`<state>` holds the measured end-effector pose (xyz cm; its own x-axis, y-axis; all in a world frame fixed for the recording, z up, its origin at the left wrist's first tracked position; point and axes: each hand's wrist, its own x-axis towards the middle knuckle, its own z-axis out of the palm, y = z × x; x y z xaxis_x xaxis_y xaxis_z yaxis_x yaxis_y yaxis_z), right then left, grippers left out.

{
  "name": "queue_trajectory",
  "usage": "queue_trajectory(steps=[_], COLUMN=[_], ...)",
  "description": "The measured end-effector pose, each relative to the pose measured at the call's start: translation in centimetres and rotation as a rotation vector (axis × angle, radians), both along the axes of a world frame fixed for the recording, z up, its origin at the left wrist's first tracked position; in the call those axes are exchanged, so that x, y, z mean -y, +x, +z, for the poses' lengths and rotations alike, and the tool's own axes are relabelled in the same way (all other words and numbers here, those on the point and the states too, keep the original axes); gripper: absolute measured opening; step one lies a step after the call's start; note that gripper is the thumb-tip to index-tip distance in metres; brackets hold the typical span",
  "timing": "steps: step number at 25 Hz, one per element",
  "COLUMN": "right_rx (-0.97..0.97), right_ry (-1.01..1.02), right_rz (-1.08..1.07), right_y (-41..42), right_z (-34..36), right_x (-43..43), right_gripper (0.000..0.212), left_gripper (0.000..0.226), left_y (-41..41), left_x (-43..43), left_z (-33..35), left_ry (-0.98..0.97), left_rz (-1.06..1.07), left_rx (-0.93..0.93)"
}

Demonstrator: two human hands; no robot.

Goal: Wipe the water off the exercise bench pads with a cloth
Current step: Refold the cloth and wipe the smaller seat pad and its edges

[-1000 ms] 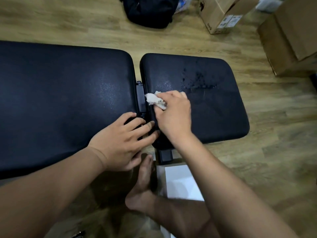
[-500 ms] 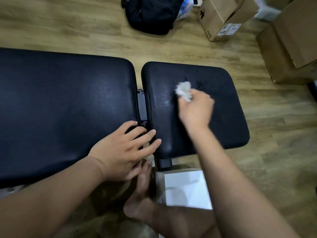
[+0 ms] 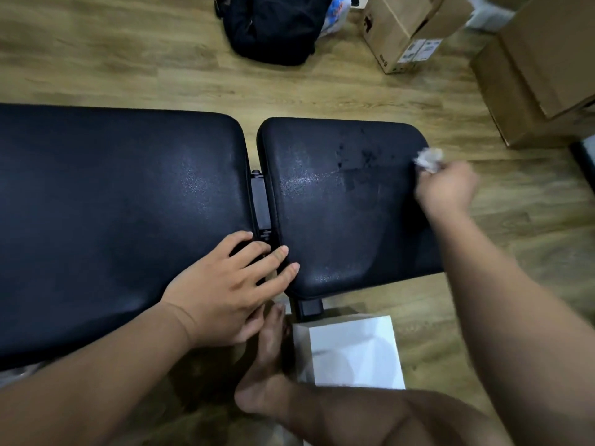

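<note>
The right hand [image 3: 446, 191] grips the wadded cloth [image 3: 428, 160] at the short pad's [image 3: 338, 226] right edge. The left hand [image 3: 225, 284] rests flat, fingers straight, bridging the gap from the long pad [image 3: 112, 220]. Droplets [image 3: 363, 154] sit near the far edge; the cloth should press flat there, in overlapping passes.

The light wood-plank floor [image 3: 112, 59] bears a black fabric backpack [image 3: 273, 30], brown cardboard boxes [image 3: 402, 30] and a flat white box [image 3: 354, 349]. The shorter black vinyl pad [image 3: 338, 236] is speckled with dark water drops [image 3: 363, 154] — the longer black vinyl pad [image 3: 112, 220] sits just beside it.
</note>
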<state>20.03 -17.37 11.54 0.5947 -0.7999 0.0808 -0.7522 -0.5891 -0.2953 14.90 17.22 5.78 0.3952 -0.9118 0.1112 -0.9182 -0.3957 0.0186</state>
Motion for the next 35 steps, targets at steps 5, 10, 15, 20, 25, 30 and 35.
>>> queue_trajectory(steps=[5,10,15,20,25,30,35], right_rx=[0.045,-0.051,-0.023,-0.079,-0.084,-0.024,-0.009], right_ry=[0.099,-0.056,0.012,0.039,-0.184,-0.046,0.002], right_rz=[0.739,0.533,0.048,0.711,0.439,0.004,0.645], right_y=[0.4,1.9,3.0,3.4,3.7,3.2,3.7], right_z=[-1.7,-0.8,0.3,-0.7,-1.5,-1.0,-2.6], right_x=[-16.7,-5.0,-0.9,-18.8,-6.9,1.3,-15.4], right_gripper=[0.022,0.019,0.032,0.017,0.023,0.029,0.025], left_gripper=[0.065,0.065,0.063,0.063,0.064,0.066,0.065], left_y=[-0.1,-0.1,-0.2,-0.1,-0.1,-0.1,-0.2], left_x=[0.1,0.1,0.1,0.1,0.0,0.0,0.2], left_z=[0.4,0.4,0.2,0.6,0.2,-0.1,0.5], left_ry=[0.034,0.020,0.009,0.018,0.001,-0.007,0.007], left_rz=[0.007,0.017,0.011,0.004,0.006,-0.004,-0.007], left_rx=[-0.009,-0.002,0.000,0.018,0.019,0.008,0.015])
